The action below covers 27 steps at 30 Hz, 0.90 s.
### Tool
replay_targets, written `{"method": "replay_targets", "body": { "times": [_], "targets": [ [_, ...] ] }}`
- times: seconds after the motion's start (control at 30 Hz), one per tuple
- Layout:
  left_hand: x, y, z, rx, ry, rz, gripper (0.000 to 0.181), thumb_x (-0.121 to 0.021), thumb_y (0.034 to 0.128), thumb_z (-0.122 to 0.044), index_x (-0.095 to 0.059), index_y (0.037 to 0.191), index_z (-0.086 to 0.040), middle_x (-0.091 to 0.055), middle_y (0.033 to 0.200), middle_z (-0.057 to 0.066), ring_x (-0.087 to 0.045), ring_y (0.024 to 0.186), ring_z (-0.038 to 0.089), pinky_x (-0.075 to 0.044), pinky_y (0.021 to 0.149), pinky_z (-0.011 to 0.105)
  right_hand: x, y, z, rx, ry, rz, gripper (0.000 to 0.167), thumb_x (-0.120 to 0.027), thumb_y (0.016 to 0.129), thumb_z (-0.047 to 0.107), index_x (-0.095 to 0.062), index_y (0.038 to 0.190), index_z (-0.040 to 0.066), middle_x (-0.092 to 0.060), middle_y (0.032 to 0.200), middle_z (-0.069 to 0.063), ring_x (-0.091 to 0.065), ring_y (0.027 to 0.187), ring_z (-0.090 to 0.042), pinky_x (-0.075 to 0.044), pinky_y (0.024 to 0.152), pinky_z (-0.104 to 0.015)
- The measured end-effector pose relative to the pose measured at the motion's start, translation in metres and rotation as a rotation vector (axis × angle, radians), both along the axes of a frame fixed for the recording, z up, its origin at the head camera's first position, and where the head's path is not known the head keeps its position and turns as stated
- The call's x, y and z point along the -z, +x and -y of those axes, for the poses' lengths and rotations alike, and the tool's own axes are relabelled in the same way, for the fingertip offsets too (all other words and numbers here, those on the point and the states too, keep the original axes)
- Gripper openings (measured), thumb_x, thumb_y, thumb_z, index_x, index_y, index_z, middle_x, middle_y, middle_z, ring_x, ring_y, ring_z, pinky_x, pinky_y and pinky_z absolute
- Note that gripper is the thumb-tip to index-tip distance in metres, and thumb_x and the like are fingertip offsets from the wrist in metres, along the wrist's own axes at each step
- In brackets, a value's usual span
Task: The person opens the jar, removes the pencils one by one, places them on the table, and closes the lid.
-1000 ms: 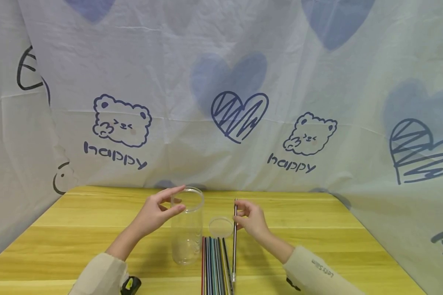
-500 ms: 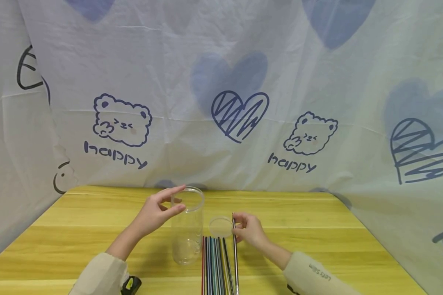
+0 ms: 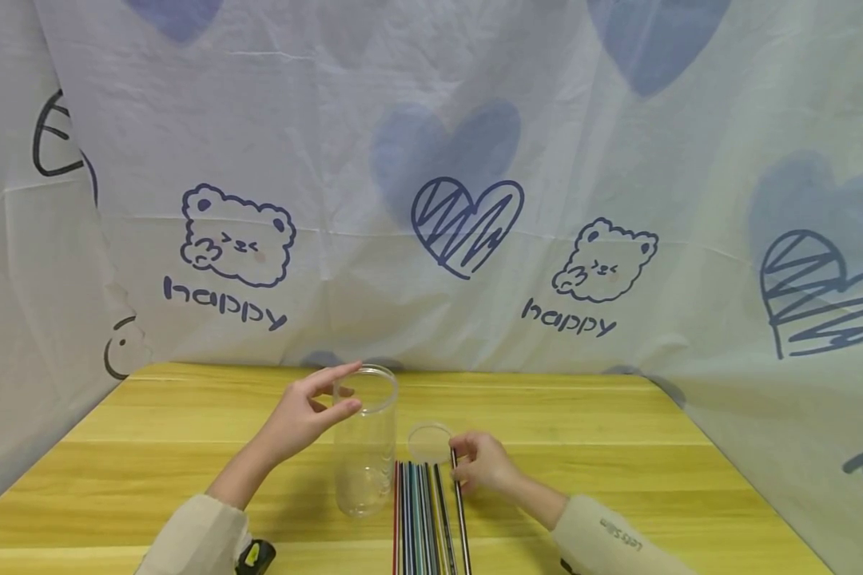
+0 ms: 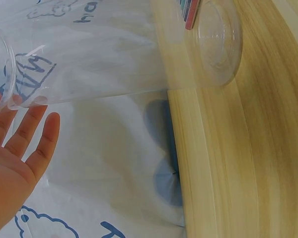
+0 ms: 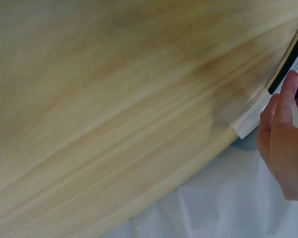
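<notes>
A tall clear plastic jar stands upright on the table. My left hand holds its rim from the left, thumb at the front and index finger across the top; in the left wrist view, fingertips touch the jar near its mouth. On the right, my right hand pinches the far end of a thin dark stick, pencil-like in shape. The stick's near end runs out of the head view. Between the hands lies a row of thin coloured sticks, red, black, blue and green, pointing away from me.
A clear round lid lies just beyond the row of sticks. The yellow wooden table ends at a pale cloth printed with hearts and bears. Inside the jar nothing shows.
My right hand has come down and towards me with the dark stick, which now lies closer alongside the row. The left hand and the jar have stayed in place.
</notes>
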<state>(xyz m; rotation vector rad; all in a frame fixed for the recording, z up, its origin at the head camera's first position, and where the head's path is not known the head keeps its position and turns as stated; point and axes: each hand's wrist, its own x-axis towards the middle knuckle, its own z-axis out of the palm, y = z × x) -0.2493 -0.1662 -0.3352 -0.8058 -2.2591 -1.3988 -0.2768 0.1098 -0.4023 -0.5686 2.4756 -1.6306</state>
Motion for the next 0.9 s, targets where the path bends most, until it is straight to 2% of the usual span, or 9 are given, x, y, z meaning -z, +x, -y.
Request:
{"method": "replay_targets", "body": {
  "times": [0.27, 0.9],
  "targets": [
    [0.0, 0.0, 0.0, -0.002, 0.002, 0.003, 0.047, -0.065, 0.0826, -0.015, -0.051, 0.126, -0.007, -0.053, 0.122, 0.012, -0.057, 0.09, 0.019, -0.05, 0.067, 0.028, 0.003, 0.004, 0.003, -0.012, 0.036, 0.065, 0.047, -0.062, 0.065, -0.021, -0.047, 0.11, -0.018, -0.052, 0.088, -0.016, -0.054, 0.058, -0.015, -0.052, 0.051, -0.031],
    [0.002, 0.0, -0.001, 0.004, 0.009, -0.002, 0.049, -0.064, 0.0826, -0.014, -0.049, 0.128, -0.006, -0.052, 0.121, 0.015, -0.057, 0.09, 0.019, -0.05, 0.067, 0.028, 0.001, 0.012, 0.009, -0.007, 0.051, 0.155, 0.042, -0.063, 0.063, -0.024, -0.049, 0.101, -0.012, -0.047, 0.079, -0.014, -0.056, 0.052, -0.017, -0.052, 0.048, -0.031]
  ]
}}
